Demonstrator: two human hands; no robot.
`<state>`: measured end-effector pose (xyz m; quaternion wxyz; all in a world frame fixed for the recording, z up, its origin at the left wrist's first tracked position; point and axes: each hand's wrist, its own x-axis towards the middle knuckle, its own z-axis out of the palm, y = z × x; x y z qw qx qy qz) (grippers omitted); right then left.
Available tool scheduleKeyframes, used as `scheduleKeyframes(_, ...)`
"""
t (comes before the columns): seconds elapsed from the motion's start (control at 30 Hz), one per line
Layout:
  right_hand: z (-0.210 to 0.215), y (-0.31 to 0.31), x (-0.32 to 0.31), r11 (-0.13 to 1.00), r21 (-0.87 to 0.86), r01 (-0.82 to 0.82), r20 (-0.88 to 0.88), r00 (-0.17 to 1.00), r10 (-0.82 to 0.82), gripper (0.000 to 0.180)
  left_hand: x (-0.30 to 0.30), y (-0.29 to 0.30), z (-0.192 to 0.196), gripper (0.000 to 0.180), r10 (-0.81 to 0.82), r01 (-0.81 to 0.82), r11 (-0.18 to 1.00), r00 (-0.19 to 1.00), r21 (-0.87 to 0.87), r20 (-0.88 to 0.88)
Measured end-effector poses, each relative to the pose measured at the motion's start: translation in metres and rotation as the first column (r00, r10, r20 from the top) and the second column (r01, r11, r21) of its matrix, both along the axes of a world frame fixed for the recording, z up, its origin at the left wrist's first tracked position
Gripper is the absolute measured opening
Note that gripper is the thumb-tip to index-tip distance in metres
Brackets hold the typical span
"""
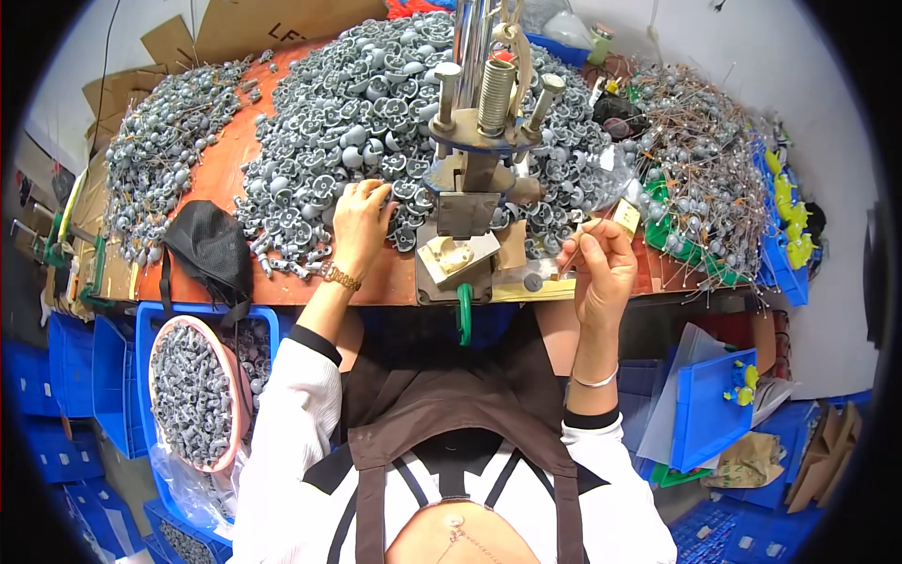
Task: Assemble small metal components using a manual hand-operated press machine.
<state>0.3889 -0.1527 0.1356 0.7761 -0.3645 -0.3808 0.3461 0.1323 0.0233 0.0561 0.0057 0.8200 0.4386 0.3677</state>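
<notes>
My left hand [362,226], with a watch on its wrist, reaches to the front edge of a heap of grey plastic half-dome caps [362,122]. Its fingers bend over the caps, thumb apart, and nothing shows in its grasp. To the right, my right hand [603,268] is raised over the table's front edge, thumb and finger pinched on a thin brown wire [567,256]. Between the hands stands a metal press [467,214]. Under its ram, a pale fixture [449,254] sits on a metal block. A small grey round piece [534,282] lies beside the press base.
Wired grey parts are piled at the far left [160,160] and right [700,160]. A black cloth cap [209,249] lies left of my left hand. A green handle [464,315] hangs below the press. Lower left, a pink basin [233,395] holds grey parts; a blue bin [709,409] stands lower right.
</notes>
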Motion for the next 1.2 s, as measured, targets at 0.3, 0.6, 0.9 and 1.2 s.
scheduleKeyframes(0.3, -0.017, -0.004, -0.013, 0.998, -0.055, -0.020, -0.029, 0.999, 0.018, 0.002, 0.004, -0.088, -0.006, 0.036, 0.393, 0.857, 0.451, 0.060, -0.249, 0.918)
scheduleKeyframes(0.6, -0.019, -0.013, -0.015, 0.996, -0.083, -0.008, 0.031, 0.999, 0.011, 0.003, 0.032, -0.095, -0.011, 0.016, 0.054, 0.636, 0.738, 0.277, -0.225, 0.959)
scheduleKeyframes(0.9, -0.023, -0.018, -0.014, 0.995, -0.103, 0.006, 0.011, 1.000, -0.005, 0.002, 0.056, -0.091, -0.018, 0.017, -0.215, 0.363, 0.922, 0.772, -0.137, 0.598)
scheduleKeyframes(1.2, -0.017, -0.022, -0.014, 0.992, -0.104, -0.076, -0.061, 0.996, 0.070, 0.009, 0.056, -0.088, -0.015, 0.011, -0.272, 0.465, 0.862, 0.760, -0.202, 0.590)
